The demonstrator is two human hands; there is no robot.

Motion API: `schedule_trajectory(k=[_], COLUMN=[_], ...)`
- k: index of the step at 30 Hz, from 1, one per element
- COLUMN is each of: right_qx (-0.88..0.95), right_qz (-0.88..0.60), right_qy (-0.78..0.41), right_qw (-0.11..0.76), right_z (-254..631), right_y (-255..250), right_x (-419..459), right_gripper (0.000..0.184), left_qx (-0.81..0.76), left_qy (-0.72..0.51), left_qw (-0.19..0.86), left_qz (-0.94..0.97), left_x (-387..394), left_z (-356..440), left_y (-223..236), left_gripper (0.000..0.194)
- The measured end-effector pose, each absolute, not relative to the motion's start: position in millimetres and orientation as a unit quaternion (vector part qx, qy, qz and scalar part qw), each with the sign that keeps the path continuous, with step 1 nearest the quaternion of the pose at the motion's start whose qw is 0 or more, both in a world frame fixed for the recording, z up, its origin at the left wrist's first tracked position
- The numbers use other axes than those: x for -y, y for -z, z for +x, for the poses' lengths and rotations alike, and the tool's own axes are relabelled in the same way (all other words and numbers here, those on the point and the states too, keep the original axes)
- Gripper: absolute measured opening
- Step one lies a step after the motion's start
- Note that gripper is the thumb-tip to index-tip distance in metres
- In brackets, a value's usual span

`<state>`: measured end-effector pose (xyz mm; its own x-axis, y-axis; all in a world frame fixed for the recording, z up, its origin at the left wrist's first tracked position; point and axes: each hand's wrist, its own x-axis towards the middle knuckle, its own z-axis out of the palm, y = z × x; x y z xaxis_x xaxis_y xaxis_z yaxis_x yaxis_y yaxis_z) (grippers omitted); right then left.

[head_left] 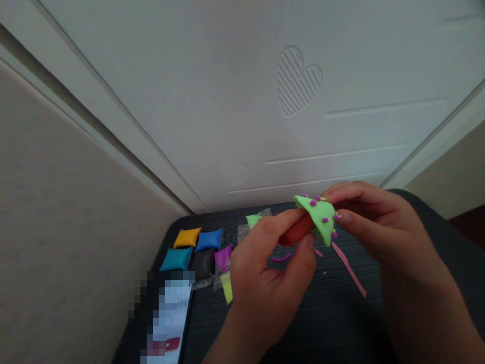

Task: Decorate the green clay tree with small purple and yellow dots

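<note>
My left hand [267, 275] grips the red stem [298, 231] of a clay mushroom between thumb and fingers, above the dark table. Its light green cap [317, 213] tilts to the right and carries several purple dots, some with tiny yellow bits on them. At the cap's right side, my right hand [390, 230] has its thumb against the edge by a purple dot and its index finger near the top. Whether a small bit of clay sits between those fingertips is hidden. Below lies a pink modelling knife [349, 269], and a thin purple clay strip [281, 258] rests beside the left thumb.
On the dark table [314, 323], several clay packets lie at the left: yellow [187, 237], blue [209, 240], teal [176, 258], black [203, 263] and purple [223, 259]. A phone [170, 313] with a blurred screen is at the front left. A white panel with hearts [299, 81] stands behind.
</note>
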<state>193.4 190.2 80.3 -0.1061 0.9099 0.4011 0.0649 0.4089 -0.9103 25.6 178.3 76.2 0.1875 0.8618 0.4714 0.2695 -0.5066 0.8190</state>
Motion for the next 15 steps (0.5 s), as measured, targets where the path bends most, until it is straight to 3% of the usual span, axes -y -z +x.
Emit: schedule_trajectory(k=[15], right_qx=[0.626], right_qz=[-0.372], right_qy=[-0.388], right_qw=[0.566], right_z=[189.1], right_y=[-78.1], right_x=[-193.1], right_gripper=[0.017], left_qx=[-0.394], left_qy=[-0.541], left_qw=[0.286], left_qz=[0.686], left_x=[-180.3], left_z=[32.7], left_y=[-69.6], left_gripper=[0.037])
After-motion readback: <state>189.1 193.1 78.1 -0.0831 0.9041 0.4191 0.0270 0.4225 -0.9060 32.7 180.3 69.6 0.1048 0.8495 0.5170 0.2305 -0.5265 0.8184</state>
